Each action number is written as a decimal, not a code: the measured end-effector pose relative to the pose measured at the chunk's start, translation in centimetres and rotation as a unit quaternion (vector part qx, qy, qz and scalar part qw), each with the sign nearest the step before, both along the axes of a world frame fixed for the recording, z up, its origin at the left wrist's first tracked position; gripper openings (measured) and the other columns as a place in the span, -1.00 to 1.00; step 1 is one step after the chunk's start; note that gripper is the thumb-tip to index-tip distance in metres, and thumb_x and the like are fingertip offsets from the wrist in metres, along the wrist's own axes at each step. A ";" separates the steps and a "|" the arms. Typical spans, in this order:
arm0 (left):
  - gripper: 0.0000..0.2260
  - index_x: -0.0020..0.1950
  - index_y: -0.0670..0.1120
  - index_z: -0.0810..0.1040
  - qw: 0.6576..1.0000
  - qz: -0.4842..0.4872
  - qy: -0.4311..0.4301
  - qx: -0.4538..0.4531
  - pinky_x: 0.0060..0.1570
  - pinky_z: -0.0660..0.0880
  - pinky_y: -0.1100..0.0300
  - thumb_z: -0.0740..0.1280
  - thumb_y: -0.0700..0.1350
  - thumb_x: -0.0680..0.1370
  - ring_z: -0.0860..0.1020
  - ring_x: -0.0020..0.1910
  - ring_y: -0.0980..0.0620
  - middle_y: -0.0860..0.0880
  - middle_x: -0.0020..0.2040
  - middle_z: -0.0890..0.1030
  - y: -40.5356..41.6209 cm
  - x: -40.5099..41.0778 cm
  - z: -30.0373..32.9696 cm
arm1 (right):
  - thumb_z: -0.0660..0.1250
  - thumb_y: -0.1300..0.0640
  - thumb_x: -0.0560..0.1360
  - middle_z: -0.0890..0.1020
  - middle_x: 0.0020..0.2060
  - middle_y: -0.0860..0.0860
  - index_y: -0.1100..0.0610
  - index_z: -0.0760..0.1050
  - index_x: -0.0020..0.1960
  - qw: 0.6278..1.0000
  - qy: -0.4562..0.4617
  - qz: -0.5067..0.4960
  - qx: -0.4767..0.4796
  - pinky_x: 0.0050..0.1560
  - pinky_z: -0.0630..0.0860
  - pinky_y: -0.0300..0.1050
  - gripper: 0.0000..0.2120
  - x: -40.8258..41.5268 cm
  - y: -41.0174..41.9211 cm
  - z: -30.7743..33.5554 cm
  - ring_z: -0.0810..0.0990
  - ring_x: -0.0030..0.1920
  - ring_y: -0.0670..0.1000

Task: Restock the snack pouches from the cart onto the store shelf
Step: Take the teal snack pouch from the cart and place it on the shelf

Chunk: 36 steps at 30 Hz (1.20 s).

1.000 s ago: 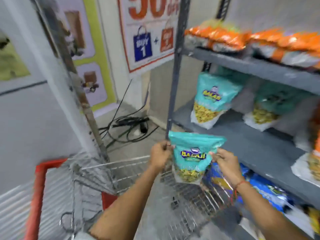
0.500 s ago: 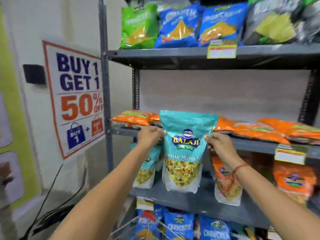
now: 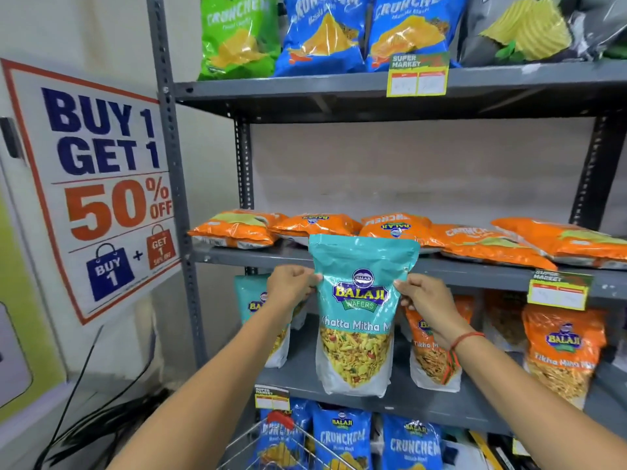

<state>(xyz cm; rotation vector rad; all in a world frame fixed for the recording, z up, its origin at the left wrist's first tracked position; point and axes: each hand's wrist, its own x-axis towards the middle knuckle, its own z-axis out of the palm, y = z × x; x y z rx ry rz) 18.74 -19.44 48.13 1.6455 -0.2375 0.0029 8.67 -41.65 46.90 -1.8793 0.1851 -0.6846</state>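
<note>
Mid shelf (image 3: 441,405): open gap btwn the teal pouch at left (image 3: 252,307) and the orange Tikha pouch (image 3: 432,354), but the held teal pouch (image 3: 356,313) hangs upright right in front of it, gripped at both side edges by left hand (image 3: 291,283) and right hand (image 3: 424,300). Further right, 2nd orange pouch (image 3: 563,351) stands w/ a narrow gap beside the 1st. Shelf above (image 3: 475,273) sits low over the pouch tops; flat orange packs (image 3: 400,228) cover it, w/ lots of free height over them. Price tag (image 3: 559,290) hangs off its edge. Left upright post (image 3: 176,198) bounds the bay. Cart wire rim (image 3: 288,432) sits below, near lower blue bags (image 3: 342,439).
</note>
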 end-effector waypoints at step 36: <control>-0.26 0.38 -0.08 0.31 0.969 -0.106 0.177 0.139 0.21 0.41 0.07 0.57 -0.13 0.28 0.42 0.28 -0.06 -0.03 0.21 0.43 -8.8 13.6 -23.9 | 0.49 0.26 0.35 0.45 0.22 -0.03 0.03 0.15 0.40 0.952 0.241 0.107 0.159 0.14 0.42 -0.16 -0.24 14.8 -7.6 -23.8 0.49 0.12 -0.06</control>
